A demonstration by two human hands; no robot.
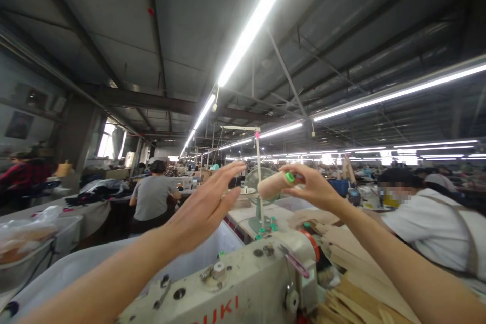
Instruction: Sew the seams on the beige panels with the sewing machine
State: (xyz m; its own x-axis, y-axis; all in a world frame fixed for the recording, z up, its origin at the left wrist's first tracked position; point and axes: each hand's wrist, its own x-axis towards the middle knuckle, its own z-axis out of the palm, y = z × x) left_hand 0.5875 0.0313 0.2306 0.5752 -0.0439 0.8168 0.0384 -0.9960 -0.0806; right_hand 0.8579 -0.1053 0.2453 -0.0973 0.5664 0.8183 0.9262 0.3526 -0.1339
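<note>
We hold the thread spool (272, 186) in the right hand (312, 183), with the fingers clamped on its green end. The spool is raised above the sewing machine (243, 268), its axis nearly level and its beige body directed toward the left hand (212, 202). The left hand is raised opposite, its fingers extended and the thumb apart from them; we cannot tell whether a thread runs between the two hands. From our viewpoint, the spool overlaps the upright thread stand (258, 154). Purple snips (296, 261) lie on top of the machine head. Behind the machine, we see a pale worktop (281, 210); to the right lie brown fabric pieces (359, 258).
</note>
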